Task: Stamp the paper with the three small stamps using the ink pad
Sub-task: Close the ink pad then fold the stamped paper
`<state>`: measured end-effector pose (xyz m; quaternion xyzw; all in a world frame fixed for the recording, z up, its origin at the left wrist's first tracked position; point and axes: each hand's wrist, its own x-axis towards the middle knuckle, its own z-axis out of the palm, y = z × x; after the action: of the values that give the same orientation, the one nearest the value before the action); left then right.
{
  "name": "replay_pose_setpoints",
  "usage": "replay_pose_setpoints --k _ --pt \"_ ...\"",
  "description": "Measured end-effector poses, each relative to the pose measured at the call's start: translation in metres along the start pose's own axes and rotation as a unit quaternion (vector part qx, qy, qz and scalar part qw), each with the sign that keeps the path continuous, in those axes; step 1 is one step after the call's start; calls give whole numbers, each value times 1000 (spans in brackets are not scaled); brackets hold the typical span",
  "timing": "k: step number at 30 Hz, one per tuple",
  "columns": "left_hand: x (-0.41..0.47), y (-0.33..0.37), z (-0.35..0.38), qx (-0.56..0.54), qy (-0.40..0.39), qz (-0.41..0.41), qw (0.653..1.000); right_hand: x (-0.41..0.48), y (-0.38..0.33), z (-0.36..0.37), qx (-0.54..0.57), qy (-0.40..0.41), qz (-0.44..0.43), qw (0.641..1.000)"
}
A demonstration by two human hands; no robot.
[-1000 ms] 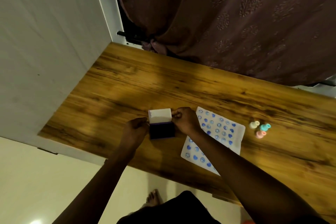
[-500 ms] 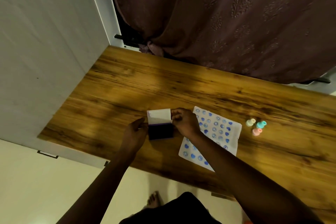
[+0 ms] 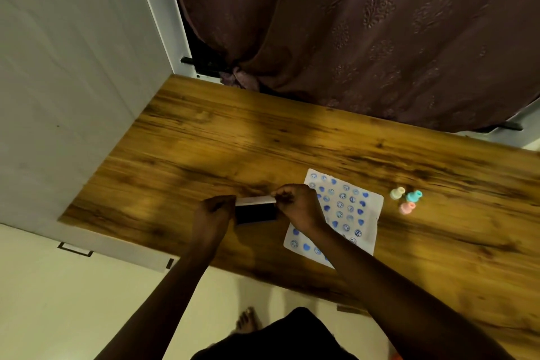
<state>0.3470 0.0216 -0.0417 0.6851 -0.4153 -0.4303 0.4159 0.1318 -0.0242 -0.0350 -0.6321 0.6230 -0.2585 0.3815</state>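
The dark ink pad [image 3: 256, 212] lies on the wooden table [image 3: 204, 149] between my hands. Its white lid [image 3: 255, 199] is tipped low over the pad, seen almost edge-on. My left hand [image 3: 214, 213] holds the pad's left side. My right hand [image 3: 298, 207] pinches the lid's right end. To the right lies the white paper [image 3: 347, 213], covered with several blue stamp marks; my right hand and forearm cover part of it. Three small stamps stand in a cluster right of the paper: yellow [image 3: 397, 193], teal [image 3: 414, 196] and pink [image 3: 407, 208].
A brown patterned curtain [image 3: 350, 38] hangs behind the table's far edge. A white cabinet panel [image 3: 73, 82] borders the table on the left. Below the near edge I see the pale floor and my bare foot [image 3: 247, 321].
The white lid has swung down from nearly upright to almost flat over the pad. Both hands stay at the pad.
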Motion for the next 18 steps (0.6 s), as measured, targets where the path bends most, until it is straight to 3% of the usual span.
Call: replay_pose_setpoints --k 9,18 --pt "-2 -9 2 118 -21 68 990 -12 0 1 -22 -20 1 1000" --pt "-11 -2 4 182 -47 63 980 -18 -8 7 -74 -14 13 997"
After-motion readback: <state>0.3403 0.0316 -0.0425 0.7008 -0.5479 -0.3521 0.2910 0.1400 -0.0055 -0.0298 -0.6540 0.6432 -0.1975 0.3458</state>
